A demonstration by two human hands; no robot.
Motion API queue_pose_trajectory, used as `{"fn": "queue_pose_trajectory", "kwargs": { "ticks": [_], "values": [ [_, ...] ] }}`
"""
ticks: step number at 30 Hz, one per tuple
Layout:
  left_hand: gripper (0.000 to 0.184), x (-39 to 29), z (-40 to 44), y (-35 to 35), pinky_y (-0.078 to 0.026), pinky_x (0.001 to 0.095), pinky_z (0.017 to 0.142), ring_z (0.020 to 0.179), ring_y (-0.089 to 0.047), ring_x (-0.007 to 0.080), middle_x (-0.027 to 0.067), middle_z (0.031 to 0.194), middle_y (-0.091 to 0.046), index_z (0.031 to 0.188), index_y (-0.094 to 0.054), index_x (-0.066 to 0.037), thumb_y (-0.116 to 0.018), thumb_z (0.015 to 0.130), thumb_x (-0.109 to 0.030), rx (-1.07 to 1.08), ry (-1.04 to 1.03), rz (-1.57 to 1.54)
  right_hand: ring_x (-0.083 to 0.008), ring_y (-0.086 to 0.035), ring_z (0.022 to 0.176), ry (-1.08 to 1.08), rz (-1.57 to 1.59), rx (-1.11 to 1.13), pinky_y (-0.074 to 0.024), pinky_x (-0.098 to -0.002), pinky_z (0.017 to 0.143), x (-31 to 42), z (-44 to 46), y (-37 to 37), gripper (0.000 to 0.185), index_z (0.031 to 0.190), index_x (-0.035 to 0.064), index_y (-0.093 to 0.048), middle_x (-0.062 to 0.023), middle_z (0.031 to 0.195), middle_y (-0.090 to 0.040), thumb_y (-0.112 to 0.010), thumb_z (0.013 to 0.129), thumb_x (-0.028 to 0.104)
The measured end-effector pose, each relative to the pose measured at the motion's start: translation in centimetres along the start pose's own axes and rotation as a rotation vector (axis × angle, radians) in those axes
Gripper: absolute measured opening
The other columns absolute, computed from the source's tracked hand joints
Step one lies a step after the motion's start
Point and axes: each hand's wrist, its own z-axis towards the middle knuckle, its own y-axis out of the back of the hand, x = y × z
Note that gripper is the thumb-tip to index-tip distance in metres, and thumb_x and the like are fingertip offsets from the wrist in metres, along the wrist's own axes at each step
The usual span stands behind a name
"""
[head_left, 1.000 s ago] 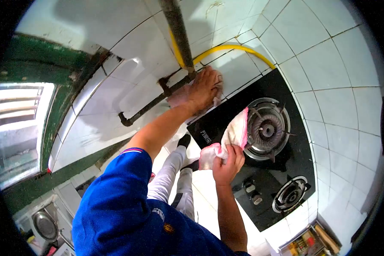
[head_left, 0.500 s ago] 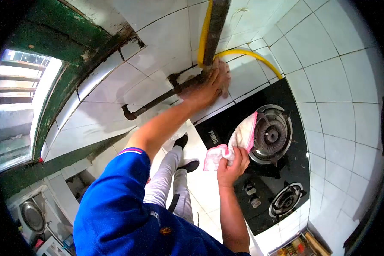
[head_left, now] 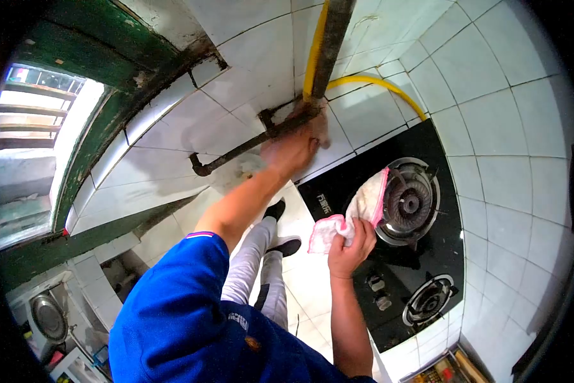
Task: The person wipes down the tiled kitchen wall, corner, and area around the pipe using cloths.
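Observation:
My left hand (head_left: 294,145) reaches to the tiled wall by the rusty metal pipe (head_left: 239,152), close to where it meets the upright post. Motion smears its fingers and the pipe partly covers them, so I cannot make out a grip. My right hand (head_left: 352,247) is closed around a white cloth with pink edging (head_left: 366,203). The cloth hangs over the edge of the black gas stove (head_left: 338,185), and its upper part touches or overlaps the larger burner (head_left: 409,203).
A yellow hose (head_left: 379,82) curves along the wall behind the stove. A smaller burner (head_left: 428,300) and knobs (head_left: 377,290) sit nearer me. At left are a green-framed window (head_left: 28,137) and a sink area (head_left: 49,318). White tiles (head_left: 484,121) line the right wall.
My left hand has slid left and down along the wall, from the pipe joint to below the pipe. My right hand keeps its hold on the cloth. The view has shifted slightly.

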Motion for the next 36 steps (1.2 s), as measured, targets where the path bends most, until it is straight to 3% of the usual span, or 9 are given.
{"fn": "queue_pose_trajectory", "kwargs": {
  "ticks": [1,4,6,9,16,22,30,34,36],
  "values": [
    [0.062,0.8,-0.5,-0.7,-0.033,0.0518,0.115,0.139,-0.039,0.041,0.0257,0.146,-0.044,0.145,-0.039,-0.003,-0.055,0.094,-0.033,0.0,-0.004,0.003,-0.0365,-0.052,0.118,-0.002,0.001,-0.004,-0.0385,-0.0504,0.102,0.0,0.0,0.1,0.046,0.122,0.0062,-0.061,-0.0139,0.125,-0.06,-0.06,0.076,0.013],
    [0.059,3.2,-1.1,-3.4,-0.031,0.054,0.115,0.137,-0.041,0.0417,0.0258,0.145,-0.045,0.143,-0.044,-0.004,-0.056,0.094,-0.034,-0.344,-0.192,0.127,-0.0365,-0.053,0.119,-0.008,-0.006,0.008,-0.0386,-0.0503,0.103,0.1,0.0,0.2,0.045,0.121,0.0061,-0.062,-0.0141,0.125,-0.06,-0.06,0.077,0.013],
    [0.06,3.0,-0.9,-4.1,-0.029,0.0567,0.115,0.136,-0.041,0.0428,0.0253,0.145,-0.046,0.143,-0.045,-0.003,-0.057,0.094,-0.034,-0.458,-0.157,0.13,-0.0368,-0.052,0.119,-0.007,0.001,0.011,-0.0386,-0.0503,0.104,0.1,0.1,0.2,0.045,0.121,0.006,-0.062,-0.0139,0.125,-0.06,-0.06,0.077,0.012],
    [0.065,3.8,-0.8,-5.3,-0.026,0.0581,0.116,0.137,-0.039,0.0434,0.0243,0.147,-0.044,0.147,-0.04,-0.002,-0.058,0.093,-0.034,-0.321,-0.051,0.143,-0.0372,-0.053,0.118,-0.011,0.005,0.011,-0.0384,-0.0502,0.104,0.4,0.1,0.4,0.044,0.121,0.0058,-0.062,-0.014,0.125,-0.06,-0.061,0.077,0.012],
    [0.068,4.1,-3.5,-4.7,-0.028,0.057,0.115,0.137,-0.04,0.0421,0.021,0.148,-0.044,0.151,-0.036,-0.002,-0.058,0.095,-0.033,-0.381,-0.023,0.096,-0.0375,-0.052,0.119,-0.017,0.019,0.019,-0.0382,-0.0505,0.104,0.3,0.1,0.4,0.044,0.121,0.0051,-0.062,-0.0146,0.125,-0.06,-0.061,0.078,0.013],
    [0.071,2.6,-4.7,-5.3,-0.031,0.0579,0.113,0.139,-0.037,0.0421,0.0181,0.15,-0.042,0.152,-0.033,-0.001,-0.059,0.094,-0.034,-0.323,0.165,0.13,-0.038,-0.053,0.114,0.006,0.012,-0.001,-0.0401,-0.0486,0.102,0.7,0.3,0.5,0.041,0.117,0.0025,-0.064,-0.0166,0.121,-0.061,-0.062,0.077,0.007],
    [0.068,2.4,-5.6,-6.8,-0.034,0.0519,0.113,0.134,-0.038,0.0519,0.0263,0.154,-0.036,0.153,-0.03,0.0,-0.061,0.093,-0.011,-0.611,0.041,-0.305,-0.0384,-0.053,0.115,0.039,0.008,-0.01,-0.0403,-0.0493,0.102,0.3,0.3,0.2,0.041,0.118,0.0021,-0.063,-0.0172,0.121,-0.061,-0.062,0.078,0.009],
    [0.065,2.5,-6.6,-7.2,-0.039,0.0479,0.111,0.134,-0.041,0.0507,0.028,0.156,-0.031,0.152,-0.03,0.002,-0.057,0.095,-0.009,-0.626,0.055,-0.361,-0.0392,-0.053,0.115,0.029,0.012,-0.003,-0.0404,-0.0493,0.102,0.3,0.2,0.3,0.039,0.118,0.002,-0.064,-0.0175,0.121,-0.061,-0.063,0.079,0.01],
    [0.057,3.9,-7.0,-8.2,-0.046,0.0432,0.104,0.126,-0.053,0.0456,0.0295,0.147,-0.045,0.149,-0.036,0.004,-0.054,0.096,-0.007,-0.736,-0.001,-0.296,-0.0397,-0.053,0.115,0.025,0.025,-0.012,-0.0403,-0.0493,0.103,0.4,0.2,0.2,0.039,0.118,0.0019,-0.063,-0.0176,0.121,-0.061,-0.063,0.079,0.01]
  ]
}}
